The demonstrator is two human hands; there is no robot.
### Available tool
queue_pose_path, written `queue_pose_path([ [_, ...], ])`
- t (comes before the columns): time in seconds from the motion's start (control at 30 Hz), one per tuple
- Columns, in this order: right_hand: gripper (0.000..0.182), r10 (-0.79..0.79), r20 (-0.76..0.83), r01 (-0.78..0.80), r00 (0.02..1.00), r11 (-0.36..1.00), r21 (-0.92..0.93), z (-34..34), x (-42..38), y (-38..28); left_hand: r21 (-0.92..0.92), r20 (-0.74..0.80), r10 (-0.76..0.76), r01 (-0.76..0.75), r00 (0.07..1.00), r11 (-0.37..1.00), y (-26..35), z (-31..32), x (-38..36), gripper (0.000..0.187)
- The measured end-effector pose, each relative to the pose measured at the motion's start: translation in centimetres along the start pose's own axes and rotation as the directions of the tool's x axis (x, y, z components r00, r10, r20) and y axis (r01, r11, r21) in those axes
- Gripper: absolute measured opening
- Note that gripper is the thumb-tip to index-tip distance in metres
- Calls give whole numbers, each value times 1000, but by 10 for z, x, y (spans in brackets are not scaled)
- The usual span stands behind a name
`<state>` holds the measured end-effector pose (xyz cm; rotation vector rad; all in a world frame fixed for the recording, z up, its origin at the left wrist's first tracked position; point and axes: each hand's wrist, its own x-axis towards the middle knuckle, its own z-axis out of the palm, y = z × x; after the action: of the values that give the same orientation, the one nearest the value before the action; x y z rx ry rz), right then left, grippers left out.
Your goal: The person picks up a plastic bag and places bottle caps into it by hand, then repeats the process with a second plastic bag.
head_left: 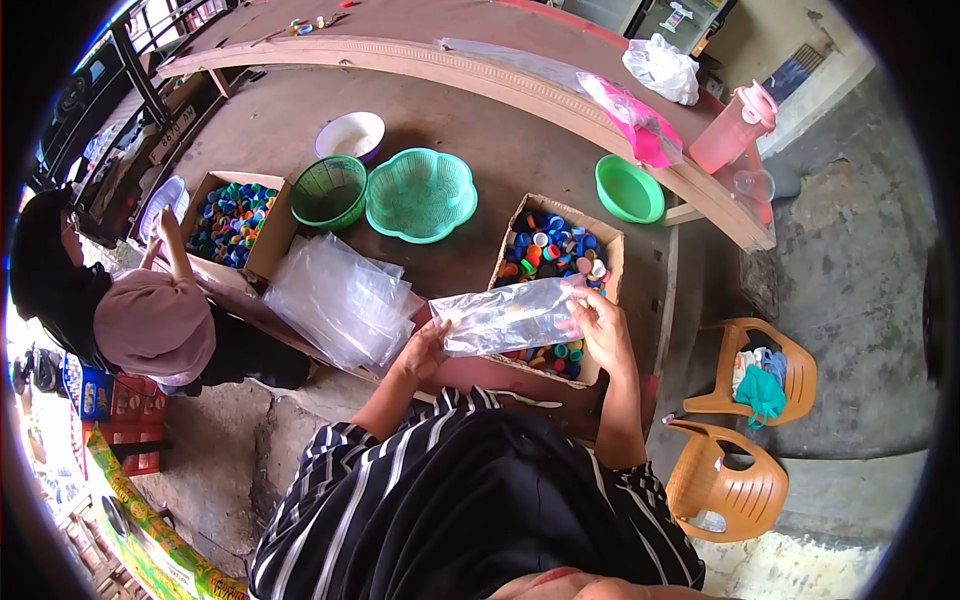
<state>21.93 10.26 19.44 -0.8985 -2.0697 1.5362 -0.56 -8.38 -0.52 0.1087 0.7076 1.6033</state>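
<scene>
Person's left hand (pixel 424 348): fingers pinching clear rectangular plastic bag (pixel 508 316) at nine o'clock | right hand (pixel 604 332): fingers pinching at three | brown rectangular cardboard box (pixel 615 262) underneath

The plastic bag (pixel 510 314) at the centre is clear. The caps above it (pixel 548 250) mix blue, orange, white and brown; the left-hand caps (pixel 228 225) show blue, green and orange. At upper centre are a turquoise basket (pixel 420 194) and a dark green basket (pixel 328 192). The pitcher (pixel 728 132), upper right, is pink; the chairs (pixel 755 492), lower right, are orange. The shirt (pixel 345 475) below is black, striped white; the worktop (pixel 500 140), reddish brown.
</scene>
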Motion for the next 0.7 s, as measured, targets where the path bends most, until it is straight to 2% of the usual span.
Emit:
queue_pose_path([
  [0.17, 28, -164, 46, 167, 985, 983, -72, 13, -5, -27, -44, -6, 6, -7, 1000, 999, -2, 2, -5, 40],
  [0.27, 34, -186, 103, 195, 977, 976, -93, 15, -4, -27, -66, 11, 24, -23, 1000, 998, -3, -1, -7, 41],
  [0.37, 40, -175, 69, 181, 982, 979, -91, 15, -1, -19, -170, -18, -15, 12, 1000, 985, -5, -13, -4, 42],
  [0.47, 42, -175, 30, 177, 984, 980, -87, 14, 3, -9, -152, 50, 50, -41, 997, 987, 2, -6, -11, 40],
  [0.57, 41, -89, 28, 90, 996, 996, -23, 11, 2, -4, -13, 59, 103, -102, 993, 995, -3, -20, -7, 39],
  [0.67, 40, -132, -31, 135, 991, 979, 152, 11, 5, 7, -122, 34, 68, -63, 997, 990, -7, -35, -2, 39],
  [0.7, 38, -207, -70, 216, 976, 962, 168, 8, 10, 14, -138, 5, 66, -64, 998, 988, -6, -32, -1, 38],
])
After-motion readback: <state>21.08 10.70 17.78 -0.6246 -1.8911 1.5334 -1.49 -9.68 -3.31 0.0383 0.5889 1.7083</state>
